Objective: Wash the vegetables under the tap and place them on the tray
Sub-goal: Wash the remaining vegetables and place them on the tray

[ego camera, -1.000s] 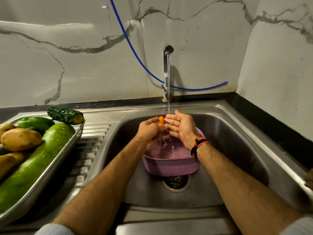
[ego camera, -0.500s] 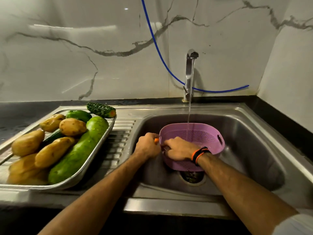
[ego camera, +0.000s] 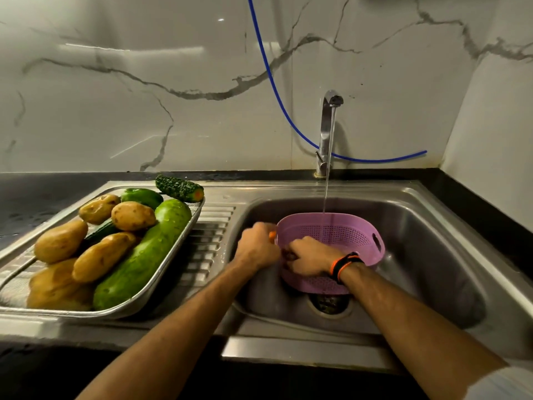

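While the carrot [ego camera: 272, 234] shows only as a small orange end, we hold it in our left hand [ego camera: 257, 246], whose fingers are curled round it, at the left rim of the colander [ego camera: 340, 230]. We keep it low and over the sink [ego camera: 432, 255], probably so that the drips fall into the basin and not on the counter. Our right hand [ego camera: 308, 256] is just beside the left one, at the near rim of the colander. Its fingers are curled too, and there is something dark between them, but we cannot tell what it is or whether they hold the rim.

The colander stands over the drain, under the tap [ego camera: 328, 125], and the water falls into its far part, away from both hands. We judge that this carrot is already rinsed and must next go left, to the tray [ego camera: 161, 272].

The tray lies on the draining board, close to the sink, so the way is short. It carries potatoes [ego camera: 132, 216], a large gourd [ego camera: 144, 255] and a bitter gourd [ego camera: 180, 188] at the far corner.
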### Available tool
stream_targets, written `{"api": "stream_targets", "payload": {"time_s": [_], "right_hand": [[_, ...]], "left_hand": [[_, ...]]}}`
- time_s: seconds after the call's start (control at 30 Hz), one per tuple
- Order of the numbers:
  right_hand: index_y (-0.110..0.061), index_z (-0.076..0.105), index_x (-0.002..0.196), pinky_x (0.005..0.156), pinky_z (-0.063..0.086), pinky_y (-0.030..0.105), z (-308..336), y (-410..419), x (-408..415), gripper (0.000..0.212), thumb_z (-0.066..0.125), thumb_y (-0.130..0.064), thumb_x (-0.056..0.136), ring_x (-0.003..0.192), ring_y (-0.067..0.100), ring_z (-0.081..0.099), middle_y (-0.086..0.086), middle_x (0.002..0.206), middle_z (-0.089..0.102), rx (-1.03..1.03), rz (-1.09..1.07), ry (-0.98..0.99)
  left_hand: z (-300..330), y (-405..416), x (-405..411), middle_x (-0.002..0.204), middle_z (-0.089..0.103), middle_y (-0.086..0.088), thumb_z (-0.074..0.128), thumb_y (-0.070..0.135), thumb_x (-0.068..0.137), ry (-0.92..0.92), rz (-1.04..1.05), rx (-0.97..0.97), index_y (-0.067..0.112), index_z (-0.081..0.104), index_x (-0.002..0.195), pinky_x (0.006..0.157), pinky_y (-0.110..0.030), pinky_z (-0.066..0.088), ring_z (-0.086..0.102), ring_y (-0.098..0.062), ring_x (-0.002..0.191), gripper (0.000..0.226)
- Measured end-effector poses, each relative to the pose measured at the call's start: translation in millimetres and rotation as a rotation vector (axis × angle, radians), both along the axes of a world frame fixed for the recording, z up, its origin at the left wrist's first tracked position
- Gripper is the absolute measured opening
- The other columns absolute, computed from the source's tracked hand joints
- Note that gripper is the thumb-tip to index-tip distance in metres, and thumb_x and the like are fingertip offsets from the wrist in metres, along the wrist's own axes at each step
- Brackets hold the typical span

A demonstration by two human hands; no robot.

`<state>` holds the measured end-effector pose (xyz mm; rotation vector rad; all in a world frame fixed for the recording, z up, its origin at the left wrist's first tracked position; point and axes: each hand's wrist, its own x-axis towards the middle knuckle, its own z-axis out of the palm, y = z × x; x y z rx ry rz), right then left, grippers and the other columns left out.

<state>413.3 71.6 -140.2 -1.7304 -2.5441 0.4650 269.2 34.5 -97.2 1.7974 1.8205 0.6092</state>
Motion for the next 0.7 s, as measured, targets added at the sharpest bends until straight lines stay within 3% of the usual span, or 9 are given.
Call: {"api": "stream_targets", "payload": {"time_s": [0.07, 0.2, 0.3, 0.47, 0.53, 0.6, 0.7], "right_hand": [[-0.011, 0.063, 0.105, 0.078, 0.045, 0.033, 0, -1, 0, 0.028, 0.059, -0.035, 0.091, 0.104, 0.035, 0.061, 0.015, 0.111, 0.066, 0.0, 0.002, -0.001], [-0.007, 0.062, 0.115, 0.082, 0.044, 0.031, -1, -1, -1, 0.035, 0.057, -0.035, 0.094, 0.109, 0.035, 0.059, 0.016, 0.118, 0.064, -0.005, 0.007, 0.009], [-0.008, 0.061, 0.117, 0.086, 0.046, 0.033, -2, 1, 0, 0.037, 0.059, -0.036, 0.093, 0.109, 0.033, 0.059, 0.016, 0.12, 0.064, -0.002, 0.009, 0.023], [-0.011, 0.061, 0.114, 0.084, 0.047, 0.035, -1, 0, -2, 0.036, 0.061, -0.037, 0.09, 0.109, 0.035, 0.059, 0.016, 0.119, 0.063, -0.003, 0.001, -0.007], [-0.013, 0.061, 0.115, 0.085, 0.048, 0.036, 0, -1, -3, 0.037, 0.061, -0.039, 0.09, 0.11, 0.034, 0.058, 0.015, 0.12, 0.062, -0.005, -0.007, 0.0], [-0.014, 0.062, 0.104, 0.079, 0.045, 0.033, 1, -3, -3, 0.027, 0.06, -0.037, 0.09, 0.106, 0.034, 0.059, 0.015, 0.114, 0.063, -0.003, -0.009, -0.004], [-0.02, 0.051, 0.078, 0.072, 0.038, 0.03, 8, -8, -5, 0.019, 0.06, -0.032, 0.09, 0.1, 0.032, 0.059, 0.015, 0.109, 0.065, -0.002, -0.013, -0.013]], "left_hand": [[-3, -3, 1, 0.129, 0.065, -0.014, 0.061, 0.017, 0.086, 0.026, -0.012, -0.021, 0.024, 0.062, 0.134, 0.102, -0.038, 0.049, 0.06, -0.031, 0.121, 0.049], [30, 10, -2, 0.13, 0.065, -0.01, 0.059, -0.001, 0.084, -0.105, 0.048, 0.2, 0.024, 0.055, 0.141, 0.094, -0.04, 0.056, 0.067, -0.029, 0.107, 0.062], [39, 6, -1, 0.134, 0.062, -0.006, 0.059, -0.005, 0.086, -0.162, 0.05, 0.278, 0.022, 0.05, 0.145, 0.097, -0.037, 0.055, 0.065, -0.025, 0.112, 0.066], [-17, 0, -5, 0.125, 0.067, -0.01, 0.058, 0.021, 0.081, 0.077, -0.026, -0.048, 0.029, 0.063, 0.132, 0.096, -0.036, 0.052, 0.062, -0.03, 0.116, 0.052], [-17, 1, -5, 0.128, 0.066, -0.011, 0.059, 0.023, 0.083, 0.071, -0.028, -0.056, 0.028, 0.061, 0.134, 0.098, -0.038, 0.051, 0.061, -0.03, 0.118, 0.051], [-7, 1, -4, 0.13, 0.065, -0.012, 0.061, 0.02, 0.087, 0.012, -0.008, -0.002, 0.023, 0.06, 0.136, 0.102, -0.038, 0.05, 0.06, -0.03, 0.121, 0.049], [13, -1, -7, 0.136, 0.061, -0.011, 0.064, 0.004, 0.082, -0.055, 0.022, 0.046, 0.02, 0.053, 0.142, 0.098, -0.042, 0.053, 0.061, -0.027, 0.121, 0.064]]}}
